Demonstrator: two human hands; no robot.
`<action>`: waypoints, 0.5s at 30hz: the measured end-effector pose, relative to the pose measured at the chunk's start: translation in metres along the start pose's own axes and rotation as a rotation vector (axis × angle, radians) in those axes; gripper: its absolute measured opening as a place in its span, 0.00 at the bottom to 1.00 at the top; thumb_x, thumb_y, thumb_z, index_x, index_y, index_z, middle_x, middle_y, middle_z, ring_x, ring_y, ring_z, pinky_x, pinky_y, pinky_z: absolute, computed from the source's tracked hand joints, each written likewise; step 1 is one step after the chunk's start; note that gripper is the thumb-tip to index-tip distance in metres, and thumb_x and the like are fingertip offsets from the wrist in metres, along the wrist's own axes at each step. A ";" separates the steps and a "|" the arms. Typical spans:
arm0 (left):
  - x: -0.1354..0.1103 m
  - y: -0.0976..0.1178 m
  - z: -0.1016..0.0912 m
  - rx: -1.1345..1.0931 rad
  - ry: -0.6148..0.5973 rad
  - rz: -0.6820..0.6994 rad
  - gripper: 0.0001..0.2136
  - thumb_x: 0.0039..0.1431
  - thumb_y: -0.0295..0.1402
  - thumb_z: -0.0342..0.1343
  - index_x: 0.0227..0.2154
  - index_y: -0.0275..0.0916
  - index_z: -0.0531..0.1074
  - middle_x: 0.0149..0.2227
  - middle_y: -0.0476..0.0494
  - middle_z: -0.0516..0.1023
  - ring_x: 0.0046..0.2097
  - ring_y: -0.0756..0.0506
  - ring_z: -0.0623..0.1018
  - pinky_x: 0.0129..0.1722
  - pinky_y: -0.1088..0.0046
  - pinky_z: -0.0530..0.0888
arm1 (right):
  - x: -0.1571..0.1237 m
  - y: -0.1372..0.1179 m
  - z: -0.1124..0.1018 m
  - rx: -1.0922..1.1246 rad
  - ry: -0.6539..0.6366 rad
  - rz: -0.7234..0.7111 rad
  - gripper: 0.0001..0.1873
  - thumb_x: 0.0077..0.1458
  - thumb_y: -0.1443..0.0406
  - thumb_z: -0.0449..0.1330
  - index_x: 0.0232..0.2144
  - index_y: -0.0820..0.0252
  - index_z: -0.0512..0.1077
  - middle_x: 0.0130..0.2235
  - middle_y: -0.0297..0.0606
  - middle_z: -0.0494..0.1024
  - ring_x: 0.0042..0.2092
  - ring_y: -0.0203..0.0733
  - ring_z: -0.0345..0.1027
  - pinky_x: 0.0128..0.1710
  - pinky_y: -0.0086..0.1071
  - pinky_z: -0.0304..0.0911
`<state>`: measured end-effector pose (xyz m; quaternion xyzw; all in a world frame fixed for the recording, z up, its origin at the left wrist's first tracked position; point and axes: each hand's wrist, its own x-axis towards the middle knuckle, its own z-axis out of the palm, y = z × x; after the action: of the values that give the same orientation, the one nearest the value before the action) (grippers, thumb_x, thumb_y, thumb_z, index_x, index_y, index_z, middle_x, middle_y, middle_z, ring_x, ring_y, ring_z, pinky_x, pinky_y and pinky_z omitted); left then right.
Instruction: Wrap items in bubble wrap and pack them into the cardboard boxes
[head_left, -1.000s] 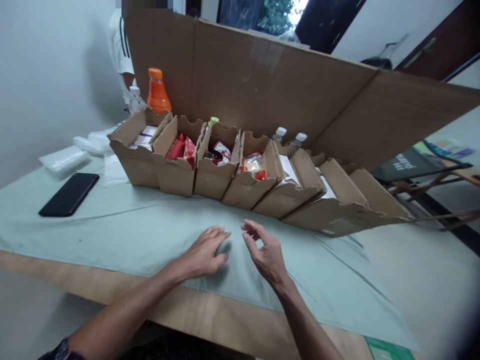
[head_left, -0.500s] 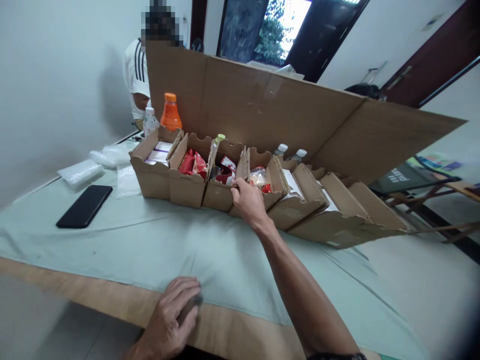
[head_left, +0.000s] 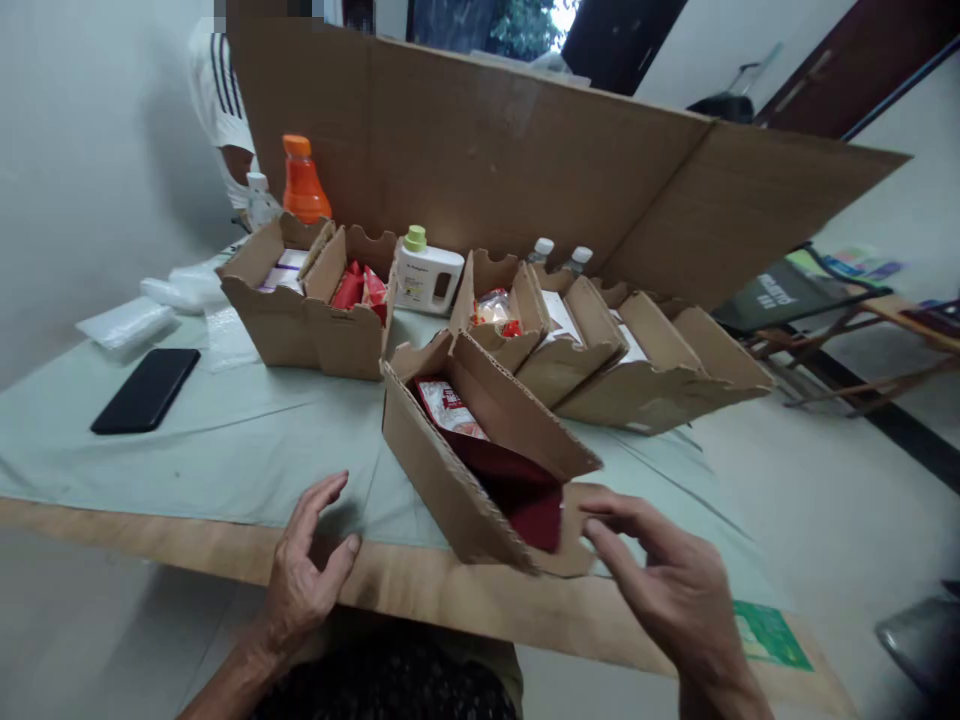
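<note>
A narrow cardboard box (head_left: 450,480) with red packets (head_left: 517,490) inside lies turned toward me near the table's front edge. My right hand (head_left: 667,590) touches its near end, fingers pinched on the cardboard flap. My left hand (head_left: 304,570) hovers open just left of the box, fingers spread, holding nothing. A gap in the row of cardboard boxes (head_left: 315,320) shows where a white bottle with a green cap (head_left: 427,275) stands.
A black phone (head_left: 146,390) lies at left on the pale green cloth (head_left: 225,450). An orange bottle (head_left: 300,185) and a tall cardboard screen (head_left: 525,150) stand behind the boxes. A person in a striped white shirt (head_left: 217,100) is at the far left. Folding chairs stand right.
My right hand gripped one box in the row and pulled it out to the table's front edge. My left hand lifted from the table edge and opened beside it.
</note>
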<state>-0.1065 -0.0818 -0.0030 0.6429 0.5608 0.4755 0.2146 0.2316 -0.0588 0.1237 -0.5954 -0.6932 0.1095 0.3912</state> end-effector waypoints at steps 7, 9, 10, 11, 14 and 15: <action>0.031 0.015 0.016 -0.081 -0.143 -0.066 0.37 0.61 0.37 0.58 0.71 0.46 0.53 0.71 0.34 0.61 0.64 0.31 0.72 0.62 0.44 0.71 | -0.078 0.067 -0.002 0.268 0.075 0.235 0.36 0.59 0.55 0.65 0.67 0.49 0.62 0.62 0.50 0.75 0.59 0.56 0.74 0.50 0.46 0.76; 0.044 0.015 0.027 -0.140 -0.196 -0.075 0.38 0.60 0.39 0.59 0.72 0.46 0.52 0.72 0.33 0.59 0.65 0.31 0.70 0.63 0.43 0.69 | -0.092 0.069 0.016 0.182 -0.055 0.230 0.38 0.55 0.52 0.67 0.66 0.53 0.65 0.62 0.51 0.75 0.60 0.60 0.72 0.52 0.50 0.75; 0.050 0.015 0.033 -0.176 -0.233 -0.076 0.39 0.60 0.40 0.60 0.71 0.44 0.52 0.71 0.32 0.60 0.66 0.30 0.70 0.64 0.43 0.69 | -0.094 0.068 0.025 0.137 -0.089 0.224 0.39 0.54 0.51 0.68 0.64 0.54 0.67 0.61 0.52 0.76 0.60 0.62 0.72 0.53 0.52 0.74; 0.055 0.015 0.039 -0.212 -0.269 -0.082 0.39 0.60 0.41 0.60 0.71 0.43 0.52 0.71 0.31 0.62 0.66 0.31 0.70 0.64 0.44 0.68 | -0.092 0.067 0.033 0.104 -0.102 0.216 0.39 0.53 0.50 0.68 0.64 0.56 0.67 0.60 0.52 0.76 0.61 0.63 0.71 0.55 0.55 0.72; 0.066 0.016 0.055 -0.279 -0.303 -0.119 0.39 0.60 0.42 0.60 0.71 0.39 0.53 0.68 0.29 0.65 0.65 0.32 0.71 0.65 0.47 0.68 | -0.067 0.068 0.050 0.079 -0.064 0.195 0.35 0.56 0.50 0.65 0.62 0.58 0.68 0.58 0.52 0.77 0.60 0.63 0.71 0.57 0.56 0.69; 0.069 0.017 0.060 -0.285 -0.288 -0.127 0.39 0.60 0.41 0.59 0.71 0.38 0.53 0.68 0.30 0.65 0.65 0.32 0.71 0.65 0.48 0.68 | -0.053 0.071 0.052 0.095 -0.054 0.191 0.33 0.57 0.50 0.63 0.60 0.59 0.69 0.57 0.52 0.78 0.58 0.62 0.72 0.57 0.55 0.69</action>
<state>-0.0528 -0.0073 0.0088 0.6309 0.4908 0.4389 0.4106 0.2484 -0.0717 0.0228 -0.6361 -0.6377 0.1952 0.3880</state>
